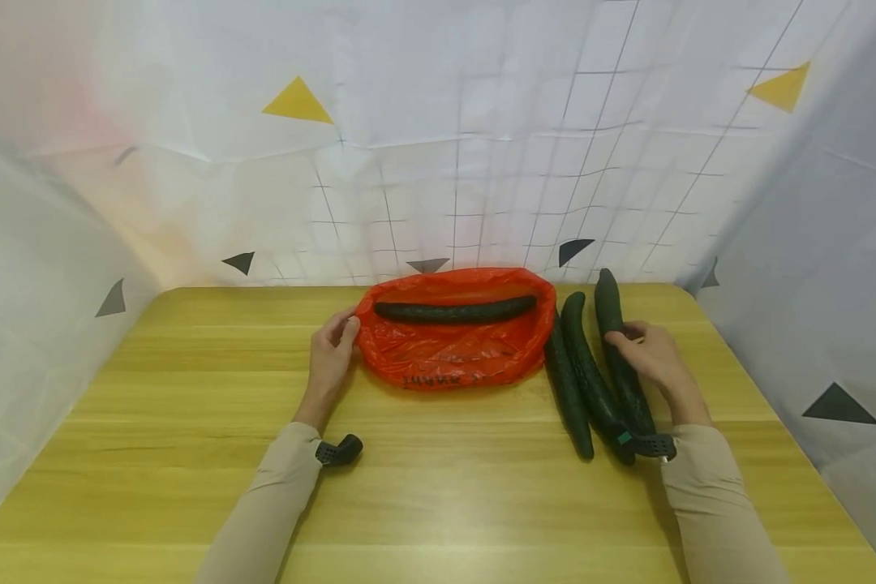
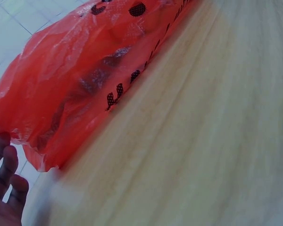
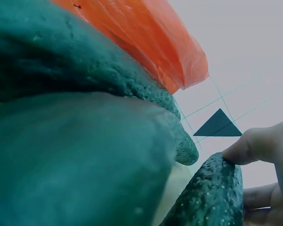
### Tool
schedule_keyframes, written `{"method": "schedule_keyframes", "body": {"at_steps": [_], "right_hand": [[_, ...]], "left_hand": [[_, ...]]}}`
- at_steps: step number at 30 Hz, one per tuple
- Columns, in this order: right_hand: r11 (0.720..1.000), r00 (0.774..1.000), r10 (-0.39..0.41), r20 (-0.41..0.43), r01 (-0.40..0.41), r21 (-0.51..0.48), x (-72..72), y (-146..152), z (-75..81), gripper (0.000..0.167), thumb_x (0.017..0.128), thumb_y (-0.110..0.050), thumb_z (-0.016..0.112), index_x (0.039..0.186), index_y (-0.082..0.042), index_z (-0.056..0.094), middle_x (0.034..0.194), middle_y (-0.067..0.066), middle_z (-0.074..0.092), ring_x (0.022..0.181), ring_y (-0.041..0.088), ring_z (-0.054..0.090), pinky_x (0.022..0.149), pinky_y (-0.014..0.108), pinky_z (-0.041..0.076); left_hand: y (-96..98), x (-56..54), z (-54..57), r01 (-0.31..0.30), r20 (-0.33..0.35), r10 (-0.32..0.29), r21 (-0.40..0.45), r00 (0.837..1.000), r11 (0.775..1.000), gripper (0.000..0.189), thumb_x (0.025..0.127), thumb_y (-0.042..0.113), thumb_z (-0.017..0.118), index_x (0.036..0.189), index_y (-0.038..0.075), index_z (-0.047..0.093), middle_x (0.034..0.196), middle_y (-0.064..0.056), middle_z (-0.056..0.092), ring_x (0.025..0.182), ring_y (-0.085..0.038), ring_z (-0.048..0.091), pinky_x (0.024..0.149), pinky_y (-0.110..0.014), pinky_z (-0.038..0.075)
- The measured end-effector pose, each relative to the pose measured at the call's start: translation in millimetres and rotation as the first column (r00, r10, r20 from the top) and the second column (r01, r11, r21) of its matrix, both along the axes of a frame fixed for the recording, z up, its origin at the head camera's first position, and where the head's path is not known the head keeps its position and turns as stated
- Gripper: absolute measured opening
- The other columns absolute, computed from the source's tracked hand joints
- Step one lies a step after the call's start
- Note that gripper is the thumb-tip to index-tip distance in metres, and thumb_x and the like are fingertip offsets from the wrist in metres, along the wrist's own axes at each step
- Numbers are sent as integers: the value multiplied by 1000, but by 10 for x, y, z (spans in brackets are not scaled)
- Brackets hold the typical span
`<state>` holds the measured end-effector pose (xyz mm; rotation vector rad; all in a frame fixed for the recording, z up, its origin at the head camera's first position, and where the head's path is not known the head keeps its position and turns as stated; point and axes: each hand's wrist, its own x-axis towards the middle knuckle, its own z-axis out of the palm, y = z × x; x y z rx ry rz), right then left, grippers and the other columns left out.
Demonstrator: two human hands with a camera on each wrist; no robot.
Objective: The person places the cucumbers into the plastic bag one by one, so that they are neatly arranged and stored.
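A red plastic bag (image 1: 453, 365) lies with its mouth spread wide, one dark green cucumber (image 1: 456, 312) lengthwise inside it. At the bag's left rim my left hand (image 1: 328, 357) pinches the plastic between thumb and fingers. My right hand (image 1: 657, 357) grips the outermost cucumber (image 1: 608, 302) of three to the right of the bag, thumb on one side and fingers on the other. Its far end tilts toward the back wall. Beside it are a curved cucumber (image 1: 587, 369) and another cucumber (image 1: 569, 397) touching the bag's right side. In the right wrist view, the thumb presses the gripped cucumber (image 3: 212, 193).
Everything lies on a wooden table (image 1: 438, 487) with rounded back corners. A white sheet (image 1: 438, 186) with grid lines and dark and yellow triangles hangs behind the table, with pale sheets on both sides. Each wrist wears a black camera mount (image 1: 339, 451).
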<state>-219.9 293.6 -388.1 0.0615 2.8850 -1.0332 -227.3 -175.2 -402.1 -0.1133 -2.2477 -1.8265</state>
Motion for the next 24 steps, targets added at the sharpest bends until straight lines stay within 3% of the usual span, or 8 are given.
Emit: {"method": "schedule_keyframes", "body": {"at_steps": [9,17,20,24], "right_hand": [[999,998,-39,-56,37,-28,35,-18,86,73,97,-46,41,140,12,32,133,33,43,113,46,48,81,51,48],[991,980,-118,-160,106,-80,60,-48,187,66,96,-43,44,137,8,40,125,28,49,107,42,53,67,30,45],[987,974,-137,-182,119,-107,70,-56,221,65,95,-43,45,138,6,39,127,27,48,106,40,54,66,27,43],[982,968,-154,-201,127,-139,89,-61,265,65,95,-42,45,140,4,36,132,28,46,108,42,54,63,23,44]], "left_hand": [[-3,7,7,4,12,-4,-13,1000,1000,35,97,18,53,127,1,57,119,-21,62,94,-6,56,81,-10,46],[-5,6,5,6,19,-5,-13,1000,1000,36,97,20,53,128,2,57,119,-20,63,92,-5,56,81,-14,47],[-12,-2,-7,7,32,-7,-4,999,1000,36,97,22,53,128,4,57,120,-18,62,89,-6,54,78,-22,49],[-27,-28,-50,11,27,-11,-4,1000,1000,37,97,21,52,129,4,56,121,-19,61,90,-3,55,78,-20,49]]}}
